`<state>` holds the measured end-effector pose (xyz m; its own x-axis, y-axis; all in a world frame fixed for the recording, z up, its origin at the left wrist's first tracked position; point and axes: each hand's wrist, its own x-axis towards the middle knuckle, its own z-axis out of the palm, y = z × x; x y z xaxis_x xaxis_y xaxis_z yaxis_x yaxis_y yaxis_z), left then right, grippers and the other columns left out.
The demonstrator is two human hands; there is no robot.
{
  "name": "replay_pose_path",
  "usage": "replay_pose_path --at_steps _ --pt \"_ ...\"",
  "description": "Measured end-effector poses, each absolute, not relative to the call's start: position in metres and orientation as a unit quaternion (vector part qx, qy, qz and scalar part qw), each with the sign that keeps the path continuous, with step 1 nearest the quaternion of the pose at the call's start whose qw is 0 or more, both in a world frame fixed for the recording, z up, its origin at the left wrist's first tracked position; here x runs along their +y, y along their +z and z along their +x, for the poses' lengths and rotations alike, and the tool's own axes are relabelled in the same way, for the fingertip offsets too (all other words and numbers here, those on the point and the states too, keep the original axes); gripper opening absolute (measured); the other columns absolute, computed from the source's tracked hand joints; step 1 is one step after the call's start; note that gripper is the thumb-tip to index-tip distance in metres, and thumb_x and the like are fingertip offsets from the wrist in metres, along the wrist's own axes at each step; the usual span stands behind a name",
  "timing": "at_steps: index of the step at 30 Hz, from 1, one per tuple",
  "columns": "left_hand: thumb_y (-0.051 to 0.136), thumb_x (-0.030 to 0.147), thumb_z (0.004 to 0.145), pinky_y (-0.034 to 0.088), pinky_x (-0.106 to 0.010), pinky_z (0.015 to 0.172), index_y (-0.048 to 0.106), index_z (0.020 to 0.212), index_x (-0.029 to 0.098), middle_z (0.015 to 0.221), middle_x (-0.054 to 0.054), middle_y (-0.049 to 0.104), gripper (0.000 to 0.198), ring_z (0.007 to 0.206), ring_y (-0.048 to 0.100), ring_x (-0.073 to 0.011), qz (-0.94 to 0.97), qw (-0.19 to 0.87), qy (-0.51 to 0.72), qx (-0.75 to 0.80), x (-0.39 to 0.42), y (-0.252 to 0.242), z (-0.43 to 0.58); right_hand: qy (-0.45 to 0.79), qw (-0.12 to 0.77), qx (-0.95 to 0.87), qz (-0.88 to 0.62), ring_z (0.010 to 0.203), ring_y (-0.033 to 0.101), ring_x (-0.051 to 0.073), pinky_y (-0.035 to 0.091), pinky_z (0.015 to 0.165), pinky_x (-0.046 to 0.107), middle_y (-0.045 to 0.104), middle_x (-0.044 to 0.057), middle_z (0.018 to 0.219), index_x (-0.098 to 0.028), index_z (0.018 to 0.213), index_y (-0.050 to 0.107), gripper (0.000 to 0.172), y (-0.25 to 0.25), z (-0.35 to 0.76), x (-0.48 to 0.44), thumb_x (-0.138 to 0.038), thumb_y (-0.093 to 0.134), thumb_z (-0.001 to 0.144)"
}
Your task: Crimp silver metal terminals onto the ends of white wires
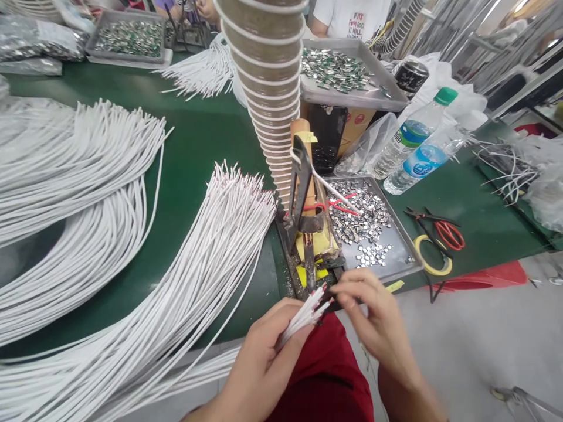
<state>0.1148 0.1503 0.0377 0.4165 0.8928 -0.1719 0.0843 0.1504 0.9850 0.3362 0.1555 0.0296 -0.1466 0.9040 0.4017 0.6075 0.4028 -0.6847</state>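
My left hand is closed around a small bundle of white cables, whose reddish tips point up and to the right. Beside those tips is my right hand, its thumb and forefinger drawn together; anything between them is too small to make out. Just beyond both hands stands a bench-mounted soldering iron with a wooden handle, its tip pointing down. To its right, a metal tray holds many small silvery parts. A large sheaf of white cables with reddish ends lies left of the iron.
A ribbed extraction hose hangs over the iron. Another cable pile covers the left. Two plastic bottles, cutters and a yellow tape roll lie right. A tray of green-and-silver parts stands behind. Other people sit opposite.
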Motion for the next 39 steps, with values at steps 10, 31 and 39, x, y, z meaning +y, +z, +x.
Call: replay_pose_path --at_steps 10,31,39 --pt "0.060 0.025 0.103 0.051 -0.023 0.074 0.069 0.093 0.021 0.085 0.001 0.064 0.014 0.076 0.058 -0.0170 0.524 0.620 0.344 0.472 0.147 0.031 0.117 0.036 0.289 -0.717 -0.634 0.095 0.068 0.029 0.055 0.086 0.045 0.073 0.009 0.098 -0.024 0.091 0.073 0.018 -0.004 0.406 0.194 -0.033 0.062 0.102" --pt "0.064 0.030 0.094 0.049 -0.028 0.073 0.065 0.085 0.020 0.081 0.000 0.065 0.014 0.076 0.056 -0.0187 0.465 0.664 0.315 0.494 0.166 0.050 0.121 0.225 0.450 -0.718 -0.481 0.083 0.070 0.017 0.061 0.077 0.032 0.074 0.002 0.091 -0.026 0.110 0.072 0.022 0.025 0.315 0.145 -0.008 0.066 0.097" --pt "0.065 0.030 0.092 0.049 -0.028 0.074 0.063 0.082 0.021 0.083 0.000 0.065 0.014 0.076 0.056 -0.0181 0.459 0.656 0.330 0.500 0.168 0.048 0.120 0.164 0.468 -0.714 -0.494 0.099 0.075 0.019 0.066 0.083 0.032 0.073 0.006 0.108 -0.025 0.115 0.065 0.027 0.015 0.314 0.137 -0.004 0.063 0.097"
